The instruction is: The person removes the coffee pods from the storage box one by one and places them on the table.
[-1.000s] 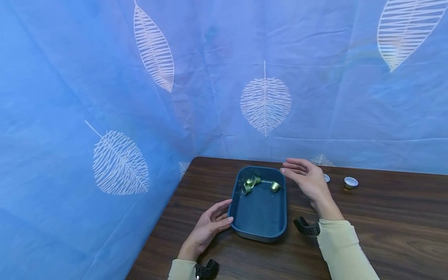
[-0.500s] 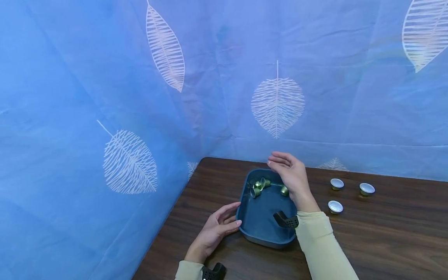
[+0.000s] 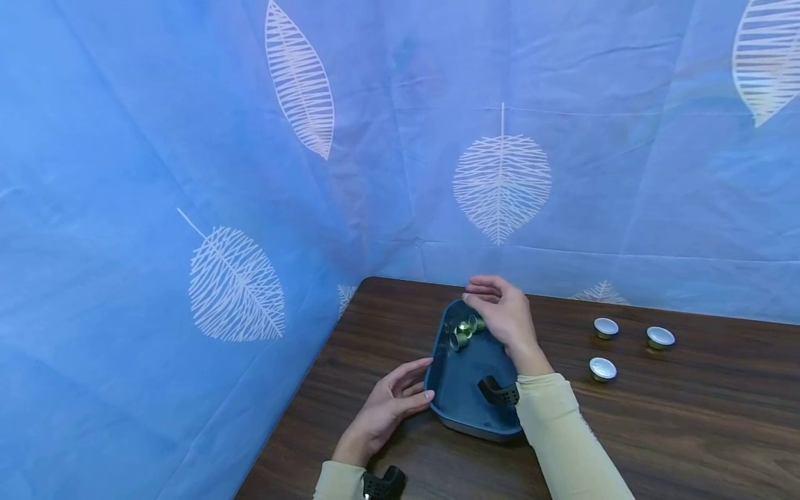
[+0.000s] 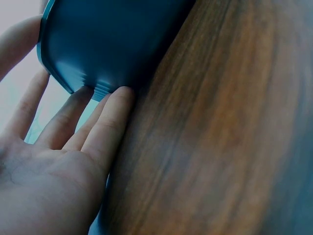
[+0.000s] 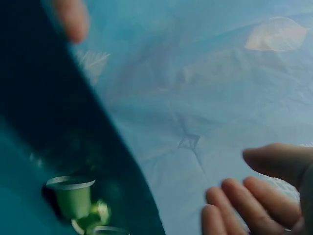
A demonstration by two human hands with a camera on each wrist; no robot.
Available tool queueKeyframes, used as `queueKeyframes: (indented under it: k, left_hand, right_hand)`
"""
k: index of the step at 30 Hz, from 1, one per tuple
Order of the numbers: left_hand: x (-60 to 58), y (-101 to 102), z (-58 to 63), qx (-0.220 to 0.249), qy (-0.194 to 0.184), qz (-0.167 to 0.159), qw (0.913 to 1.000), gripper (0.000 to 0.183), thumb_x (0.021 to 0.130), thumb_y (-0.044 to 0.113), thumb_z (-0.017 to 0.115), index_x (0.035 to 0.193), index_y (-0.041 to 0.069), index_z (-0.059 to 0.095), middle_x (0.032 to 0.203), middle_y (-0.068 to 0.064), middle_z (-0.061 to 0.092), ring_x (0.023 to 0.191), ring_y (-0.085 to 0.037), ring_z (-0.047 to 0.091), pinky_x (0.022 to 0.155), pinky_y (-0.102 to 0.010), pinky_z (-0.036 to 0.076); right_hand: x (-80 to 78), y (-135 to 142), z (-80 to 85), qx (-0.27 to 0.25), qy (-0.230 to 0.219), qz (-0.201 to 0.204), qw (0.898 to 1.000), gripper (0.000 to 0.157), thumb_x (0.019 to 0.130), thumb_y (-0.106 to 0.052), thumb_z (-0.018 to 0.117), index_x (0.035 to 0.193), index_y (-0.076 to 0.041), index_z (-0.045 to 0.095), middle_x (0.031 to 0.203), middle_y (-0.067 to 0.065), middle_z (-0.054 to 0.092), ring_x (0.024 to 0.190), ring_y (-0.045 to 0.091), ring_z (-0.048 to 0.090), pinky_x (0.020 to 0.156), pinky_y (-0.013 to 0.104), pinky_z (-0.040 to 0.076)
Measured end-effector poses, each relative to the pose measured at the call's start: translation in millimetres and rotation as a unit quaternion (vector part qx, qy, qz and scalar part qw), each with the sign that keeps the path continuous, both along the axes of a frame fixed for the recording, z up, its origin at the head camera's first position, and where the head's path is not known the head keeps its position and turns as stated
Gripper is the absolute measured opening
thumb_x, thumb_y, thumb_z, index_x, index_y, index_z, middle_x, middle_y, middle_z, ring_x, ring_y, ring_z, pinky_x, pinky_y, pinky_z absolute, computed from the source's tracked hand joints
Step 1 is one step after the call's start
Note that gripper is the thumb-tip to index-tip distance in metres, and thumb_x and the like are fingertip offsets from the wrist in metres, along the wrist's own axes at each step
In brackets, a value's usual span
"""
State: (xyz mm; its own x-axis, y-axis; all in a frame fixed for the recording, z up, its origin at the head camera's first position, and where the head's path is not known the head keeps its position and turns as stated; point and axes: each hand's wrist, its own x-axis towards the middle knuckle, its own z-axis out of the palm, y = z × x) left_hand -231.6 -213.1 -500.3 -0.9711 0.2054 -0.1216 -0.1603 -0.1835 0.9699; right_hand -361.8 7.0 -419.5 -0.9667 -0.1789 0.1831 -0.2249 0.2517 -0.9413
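A dark blue rectangular tray point(image 3: 469, 385) stands on the table with green-gold coffee capsules inside. One capsule point(image 3: 459, 341) lies on its side near the far left corner, with others beside it. My left hand point(image 3: 386, 411) has its fingertips against the tray's left wall; the left wrist view shows the fingers point(image 4: 105, 120) extended to the tray's outer side. Over the far right of the tray hovers my right hand point(image 3: 507, 321), fingers loosely bent, holding nothing. In the right wrist view it appears beside the tray rim, a green capsule point(image 5: 74, 200) lying below. The right hand hides part of the tray.
Three capsules with silvery tops stand on the table right of the tray: one at the back point(image 3: 605, 328), one farther right point(image 3: 660, 338), one nearer point(image 3: 603, 369). A blue leaf-patterned cloth point(image 3: 400, 139) hangs behind the dark wooden table point(image 3: 700, 417).
My right hand has moved left from beside the tray to above it, uncovering the standing capsules and now hiding one in the tray. The left hand stays at the tray's wall. The head view shifted.
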Motion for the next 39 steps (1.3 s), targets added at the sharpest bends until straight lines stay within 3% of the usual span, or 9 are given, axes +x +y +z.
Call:
queueKeyframes:
  k: [5,11,20,26,39]
  left_hand:
    - [1.4,-2,1.7,-0.005,-0.001,0.007,1.0000,0.057,0.088,0.019,0.072,0.141,0.020,0.050,0.147,-0.008,0.045,0.128,-0.025,0.051,0.095,-0.036,0.051]
    - [1.0,-4,2.0,-0.007,0.003,0.010,0.9999,0.057,0.089,0.017,0.071,0.141,0.021,0.049,0.149,-0.008,0.043,0.130,-0.025,0.049,0.096,-0.037,0.050]
    - [-1.8,-4,0.4,-0.012,0.004,0.009,0.9999,0.057,0.089,0.019,0.071,0.142,0.022,0.049,0.149,-0.008,0.042,0.131,-0.026,0.048,0.097,-0.037,0.050]
    - [0.0,-3,2.3,-0.007,0.005,0.008,0.9999,0.058,0.088,0.019,0.072,0.142,0.020,0.049,0.149,-0.009,0.043,0.130,-0.025,0.049,0.096,-0.036,0.051]
    - [1.5,2,1.9,-0.002,-0.001,0.002,1.0000,0.059,0.088,0.018,0.072,0.142,0.020,0.049,0.148,-0.009,0.045,0.129,-0.025,0.051,0.096,-0.036,0.051]
  right_hand:
    - [-0.6,-11,-6.4,0.101,0.008,0.023,0.995,0.038,0.092,-0.032,0.067,0.127,-0.016,0.061,0.118,0.005,0.067,0.109,0.025,0.062,0.090,0.045,0.051]
    - [-2.2,-26,-10.0,0.146,-0.003,0.046,0.988,0.036,0.090,-0.031,0.069,0.122,-0.016,0.063,0.113,0.004,0.068,0.103,0.023,0.063,0.086,0.043,0.052]
    - [-2.0,-29,-14.0,0.137,-0.015,0.052,0.989,0.043,0.085,-0.041,0.073,0.119,-0.015,0.066,0.111,0.002,0.070,0.102,0.021,0.065,0.087,0.043,0.054]
    - [-2.2,-30,-19.7,0.151,0.003,0.050,0.987,0.041,0.085,-0.042,0.073,0.117,-0.017,0.066,0.109,0.000,0.070,0.100,0.018,0.065,0.086,0.041,0.054]
    - [3.6,-26,-24.8,0.188,0.023,0.055,0.980,0.037,0.085,-0.033,0.075,0.117,-0.015,0.067,0.112,0.003,0.069,0.106,0.023,0.064,0.092,0.045,0.052]
